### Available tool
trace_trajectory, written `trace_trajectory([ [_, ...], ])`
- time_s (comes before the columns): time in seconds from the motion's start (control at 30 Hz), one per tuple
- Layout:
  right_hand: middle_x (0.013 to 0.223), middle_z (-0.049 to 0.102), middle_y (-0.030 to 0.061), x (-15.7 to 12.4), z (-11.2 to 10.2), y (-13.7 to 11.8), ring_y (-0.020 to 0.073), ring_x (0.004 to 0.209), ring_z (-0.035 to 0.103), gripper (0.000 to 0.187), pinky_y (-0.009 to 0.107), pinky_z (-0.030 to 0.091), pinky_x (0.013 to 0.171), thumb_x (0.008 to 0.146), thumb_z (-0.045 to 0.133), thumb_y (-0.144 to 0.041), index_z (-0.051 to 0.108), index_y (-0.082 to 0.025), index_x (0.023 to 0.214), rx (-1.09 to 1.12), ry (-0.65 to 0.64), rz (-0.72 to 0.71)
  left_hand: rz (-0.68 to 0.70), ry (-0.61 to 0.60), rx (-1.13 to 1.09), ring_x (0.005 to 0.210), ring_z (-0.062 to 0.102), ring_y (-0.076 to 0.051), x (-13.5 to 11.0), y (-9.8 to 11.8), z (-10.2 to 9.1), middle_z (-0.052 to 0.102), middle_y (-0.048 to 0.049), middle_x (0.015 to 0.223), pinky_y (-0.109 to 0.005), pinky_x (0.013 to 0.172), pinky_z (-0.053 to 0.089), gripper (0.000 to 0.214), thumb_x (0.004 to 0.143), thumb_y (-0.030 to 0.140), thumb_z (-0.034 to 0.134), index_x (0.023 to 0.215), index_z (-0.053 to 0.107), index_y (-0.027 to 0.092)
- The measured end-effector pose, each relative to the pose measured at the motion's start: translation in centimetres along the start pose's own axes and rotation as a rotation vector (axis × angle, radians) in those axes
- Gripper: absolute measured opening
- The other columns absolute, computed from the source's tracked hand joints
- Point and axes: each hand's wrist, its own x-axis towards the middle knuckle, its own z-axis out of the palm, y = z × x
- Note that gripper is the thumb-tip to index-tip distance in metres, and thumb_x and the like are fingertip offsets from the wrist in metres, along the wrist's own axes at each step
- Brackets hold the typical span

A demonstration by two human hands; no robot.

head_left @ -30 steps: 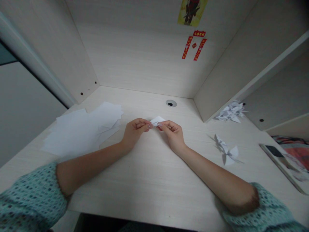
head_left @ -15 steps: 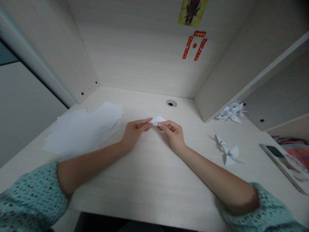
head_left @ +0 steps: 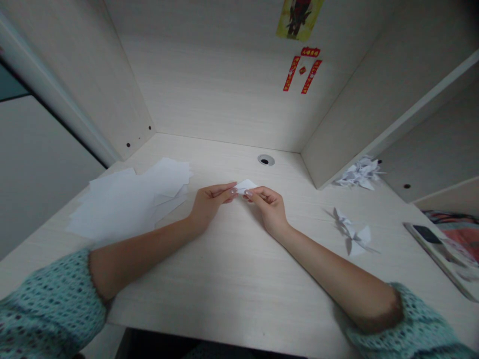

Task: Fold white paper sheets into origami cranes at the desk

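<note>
A small folded piece of white paper [head_left: 246, 185] is pinched between both hands above the middle of the desk. My left hand [head_left: 210, 203] grips its left corner between thumb and fingers. On the other side, my right hand [head_left: 270, 207] pinches the right part, thumb on top. The paper's peak points away from me; its lower edge is partly hidden by the fingertips. Two or so folded paper cranes [head_left: 354, 234] lie to the right of my right hand. Loose white paper sheets [head_left: 119, 204] are spread left of my left hand.
A heap of folded white paper cranes [head_left: 361, 173] sits beside the upright panel [head_left: 348, 124] at the right. A phone [head_left: 441, 257] lies at the right edge near some coloured fabric [head_left: 460, 232]. A round cable hole [head_left: 266, 160] is at the desk's back.
Almost nothing differs. My left thumb has shifted very slightly to the right along the folded paper; both hands keep their hold.
</note>
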Motion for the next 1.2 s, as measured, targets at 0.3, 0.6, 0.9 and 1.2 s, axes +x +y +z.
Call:
trace_trajectory([
  [0.3, 0.067, 0.069, 0.0005, -0.01, -0.01, -0.03, 0.0138, 0.063, 0.059, 0.017, 0.028, 0.046, 0.063, 0.066, 0.073, -0.037, 0.068, -0.021, 0.069, -0.029, -0.005, -0.005, 0.041, -0.018, 0.023, 0.08, 0.068, -0.017, 0.19, -0.33, -0.15, 0.074, -0.0073, 0.091, -0.033, 0.082, 0.051, 0.039, 0.064, 0.039, 0.075, 0.096, 0.072, 0.017],
  [0.6, 0.068, 0.069, 0.0014, -0.11, -0.03, -0.13, 0.0134, 0.062, 0.06, 0.017, 0.027, 0.046, 0.063, 0.07, 0.071, -0.037, 0.068, -0.02, 0.069, -0.09, -0.041, -0.036, 0.057, -0.12, 0.118, 0.083, 0.066, -0.018, 0.13, -0.3, -0.39, 0.073, -0.006, 0.094, -0.03, 0.08, 0.049, 0.045, 0.063, 0.036, 0.076, 0.104, 0.069, 0.02],
  [0.9, 0.065, 0.07, 0.0018, -0.13, 0.41, -0.5, 0.0136, 0.058, 0.058, 0.02, 0.027, 0.045, 0.057, 0.062, 0.075, -0.039, 0.072, -0.02, 0.068, -0.101, 0.041, 0.007, 0.035, 0.024, 0.086, 0.076, 0.065, -0.015, 0.53, -0.71, -0.41, 0.074, -0.0052, 0.09, -0.032, 0.08, 0.05, 0.038, 0.062, 0.036, 0.077, 0.097, 0.072, 0.021],
  [1.2, 0.069, 0.071, 0.0011, -0.09, 0.35, -0.14, 0.0137, 0.062, 0.061, 0.015, 0.028, 0.047, 0.063, 0.063, 0.076, -0.034, 0.073, -0.021, 0.069, -0.016, 0.027, 0.032, 0.027, 0.003, 0.056, 0.077, 0.066, -0.016, 0.35, -0.48, -0.27, 0.074, -0.0059, 0.092, -0.033, 0.082, 0.051, 0.037, 0.062, 0.036, 0.077, 0.095, 0.073, 0.02],
])
